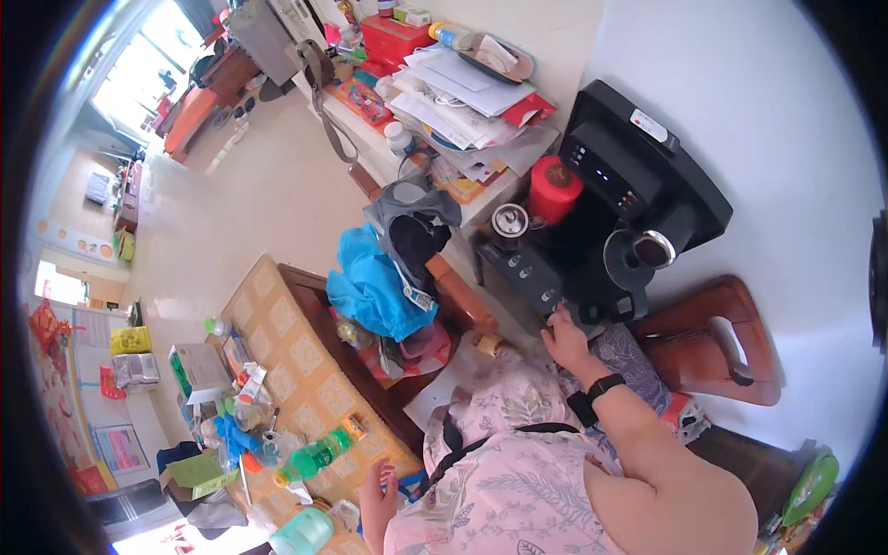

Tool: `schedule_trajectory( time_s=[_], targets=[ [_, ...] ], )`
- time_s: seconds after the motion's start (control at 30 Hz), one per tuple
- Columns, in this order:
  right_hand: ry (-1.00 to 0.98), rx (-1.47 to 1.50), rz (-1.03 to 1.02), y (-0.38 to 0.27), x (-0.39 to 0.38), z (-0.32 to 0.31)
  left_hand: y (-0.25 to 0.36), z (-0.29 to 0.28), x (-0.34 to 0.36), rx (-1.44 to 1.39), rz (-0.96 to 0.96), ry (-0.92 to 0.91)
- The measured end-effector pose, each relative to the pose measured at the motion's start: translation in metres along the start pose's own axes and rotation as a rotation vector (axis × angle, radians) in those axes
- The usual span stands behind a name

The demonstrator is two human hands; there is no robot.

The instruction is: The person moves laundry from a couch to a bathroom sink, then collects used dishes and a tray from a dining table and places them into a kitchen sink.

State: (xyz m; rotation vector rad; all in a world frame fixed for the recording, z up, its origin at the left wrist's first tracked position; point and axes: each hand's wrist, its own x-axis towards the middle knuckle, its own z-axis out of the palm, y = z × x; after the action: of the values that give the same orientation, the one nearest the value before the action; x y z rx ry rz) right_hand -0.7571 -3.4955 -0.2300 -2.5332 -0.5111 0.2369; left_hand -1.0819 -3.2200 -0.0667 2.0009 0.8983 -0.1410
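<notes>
My right hand is at the front edge of a black tea-bar machine, its fingers bunched together against the front panel. What they pinch there, if anything, is hidden. Behind the panel a dark glass kettle stands on the machine, its handle toward me. A small steel-lidded pot and a red canister are to its left. My left hand hangs at my side near the table's edge, fingers apart and holding nothing.
A brown leather chair back stands right of the machine. At left is a cluttered patterned table with a green bottle. A blue cloth bag and a grey bag lie between table and machine. Stacked papers cover the cabinet beyond.
</notes>
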Motion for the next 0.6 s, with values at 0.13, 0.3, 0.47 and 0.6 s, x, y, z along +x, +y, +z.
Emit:
schedule_trajectory(
  time_s=[0.13, 0.3, 0.47, 0.6],
  targets=[
    [0.015, 0.062, 0.052, -0.004, -0.001, -0.008, 0.019, -0.003, 0.002, 0.003, -0.059, -0.003],
    [-0.058, 0.086, 0.095, -0.008, 0.001, -0.01, 0.025, -0.005, 0.009, -0.018, -0.041, 0.007],
    [-0.119, 0.069, 0.067, -0.014, 0.02, -0.002, 0.015, -0.011, 0.01, 0.036, -0.029, -0.01],
    [-0.01, 0.118, 0.141, -0.027, 0.024, -0.002, 0.024, -0.01, 0.01, 0.037, -0.021, 0.001]
  ],
)
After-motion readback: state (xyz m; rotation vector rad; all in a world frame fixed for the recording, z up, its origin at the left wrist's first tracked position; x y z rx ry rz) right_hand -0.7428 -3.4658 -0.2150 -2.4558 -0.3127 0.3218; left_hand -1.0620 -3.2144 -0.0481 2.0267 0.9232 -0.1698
